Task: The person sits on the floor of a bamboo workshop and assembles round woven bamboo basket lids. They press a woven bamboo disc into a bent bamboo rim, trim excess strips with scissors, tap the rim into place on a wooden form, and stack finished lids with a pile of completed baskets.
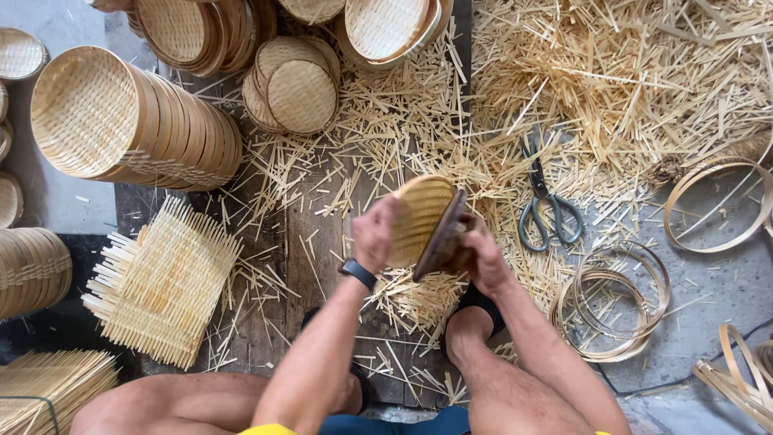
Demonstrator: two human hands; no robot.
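In the head view, the person is sitting low and is holding a small round woven basket (420, 216) on edge between both hands, above a dark wooden board (318, 266) that is lying on the floor. The left hand (374, 234) is pressing its grip flat against the woven side, fingers closed around the edge, and a dark watch (358, 274) is sitting on that wrist. The right hand (475, 254) is closing its grip on the darker rim side of the basket, probably so that the rim is staying pressed in place while the basket is being turned upright. Both grips are holding the basket firmly; it is touching nothing else.

Scissors (543, 201) are lying just to the right, within easy reach, among heaps of cut bamboo strips (612, 80). Thin bamboo hoops (612, 302) are resting on the grey stone floor (708, 282) further right. On the left, a square woven mat (161, 282) is waiting near the knee, and a long stack of finished baskets (137, 121) is lying on its side. The place is looking like a floor workshop, covered with offcuts.
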